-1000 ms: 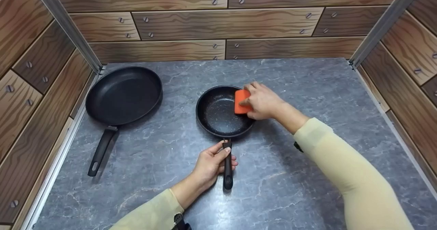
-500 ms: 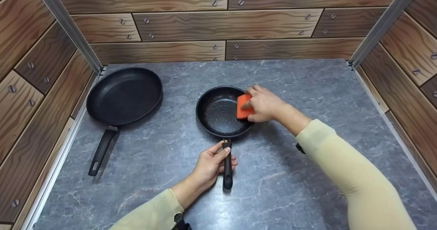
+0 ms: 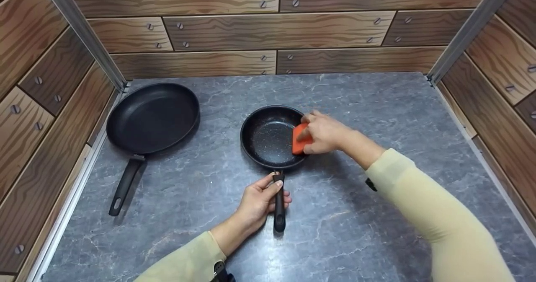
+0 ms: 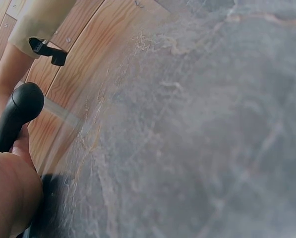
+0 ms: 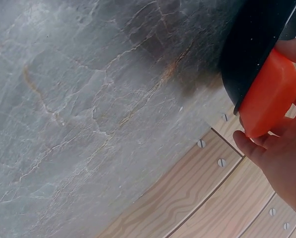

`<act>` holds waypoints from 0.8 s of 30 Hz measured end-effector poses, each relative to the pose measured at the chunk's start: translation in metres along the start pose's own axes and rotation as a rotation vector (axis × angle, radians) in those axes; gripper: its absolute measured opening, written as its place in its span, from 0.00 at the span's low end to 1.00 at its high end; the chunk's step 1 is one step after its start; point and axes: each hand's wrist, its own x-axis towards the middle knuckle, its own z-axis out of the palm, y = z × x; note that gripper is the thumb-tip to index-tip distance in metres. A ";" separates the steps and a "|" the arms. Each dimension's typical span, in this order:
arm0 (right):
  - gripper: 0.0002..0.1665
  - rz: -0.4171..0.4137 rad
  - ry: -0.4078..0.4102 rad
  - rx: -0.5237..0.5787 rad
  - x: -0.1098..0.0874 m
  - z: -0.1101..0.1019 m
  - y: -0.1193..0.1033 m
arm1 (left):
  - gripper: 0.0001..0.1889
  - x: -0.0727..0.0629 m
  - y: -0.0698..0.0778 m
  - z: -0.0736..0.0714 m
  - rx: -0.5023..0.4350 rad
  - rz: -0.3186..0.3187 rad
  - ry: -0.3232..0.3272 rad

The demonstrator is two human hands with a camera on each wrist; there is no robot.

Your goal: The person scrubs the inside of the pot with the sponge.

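A small black speckled frying pan [image 3: 270, 141] is at the middle of the table, its handle pointing toward me. My left hand [image 3: 257, 200] grips that handle close to the pan body, thumb on top. In the left wrist view the rounded handle end [image 4: 26, 101] sticks out past the hand. My right hand [image 3: 326, 133] holds an orange sponge [image 3: 300, 139] against the pan's inner right side. The right wrist view shows the sponge [image 5: 271, 96] over the pan's rim [image 5: 237, 106], with fingers and thumb at its edges.
A larger black frying pan [image 3: 155, 118] lies at the left, its handle [image 3: 124, 187] angled toward the front. The grey marbled table [image 3: 201, 231] is bounded by wood-patterned walls [image 3: 276, 30] at the back and both sides, with metal posts in the corners.
My right hand has slid the orange sponge along the pan's right inner side, toward me and slightly right. The left hand and both pans stay in place.
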 end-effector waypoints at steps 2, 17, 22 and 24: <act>0.23 -0.004 0.000 0.019 -0.001 0.000 -0.001 | 0.29 0.000 0.000 0.000 -0.003 -0.003 0.001; 0.24 0.026 -0.003 0.102 -0.009 0.003 -0.007 | 0.29 0.001 0.000 0.000 -0.012 -0.004 0.005; 0.25 0.022 0.000 0.122 -0.011 0.005 -0.008 | 0.30 0.001 0.000 0.000 -0.009 -0.002 0.001; 0.25 0.024 -0.001 0.136 -0.011 0.006 -0.009 | 0.30 0.001 0.000 0.000 -0.008 -0.003 0.001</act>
